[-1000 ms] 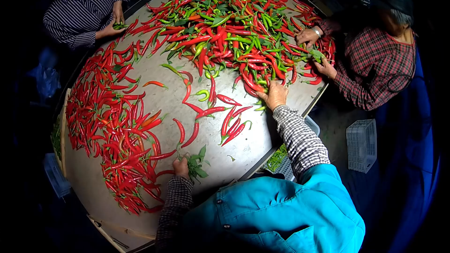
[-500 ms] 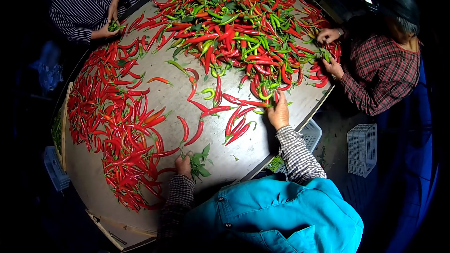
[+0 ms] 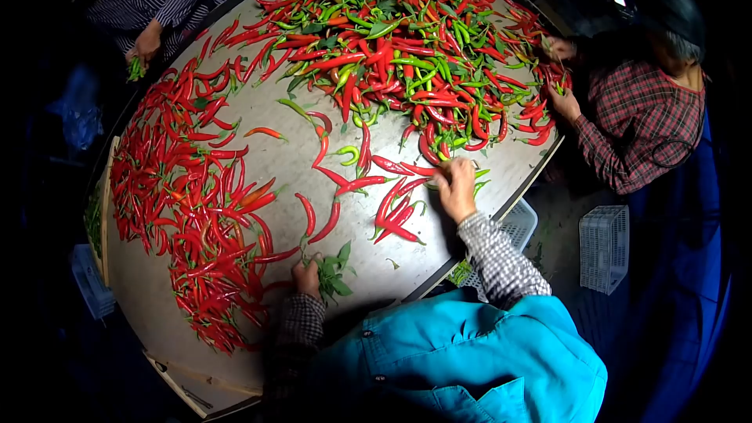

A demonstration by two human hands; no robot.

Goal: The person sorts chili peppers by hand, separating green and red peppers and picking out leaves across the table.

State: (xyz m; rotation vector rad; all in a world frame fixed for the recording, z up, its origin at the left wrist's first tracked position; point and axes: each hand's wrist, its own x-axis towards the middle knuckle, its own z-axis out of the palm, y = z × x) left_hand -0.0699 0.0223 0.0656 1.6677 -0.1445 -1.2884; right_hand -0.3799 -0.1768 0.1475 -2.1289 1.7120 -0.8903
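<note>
My left hand (image 3: 308, 276) is closed around a bunch of green leaves (image 3: 334, 272), low over the near part of the table beside the sorted-looking red chillies. My right hand (image 3: 457, 190) reaches to the near edge of the mixed pile, thumb and fingers apart and pointing away from me. Green chillies (image 3: 479, 180) lie partly under and beside its fingers; no chilli shows in its grasp. Left of it, several loose red chillies (image 3: 395, 215) lie in a small group. A curved green chilli (image 3: 345, 155) rests farther left.
A mixed heap of red and green chillies (image 3: 407, 55) covers the far side of the table (image 3: 376, 266); red chillies (image 3: 211, 211) spread along the left. One co-worker's hand (image 3: 146, 41) holds green pieces; another person's hand (image 3: 564, 102) works at right. Plastic crates (image 3: 603, 249) stand below.
My right hand has shifted slightly left and nearer, and its fingers have moved apart. Another red chilli lies in the small group. My left hand stays put. The far-left co-worker's hands moved off the table.
</note>
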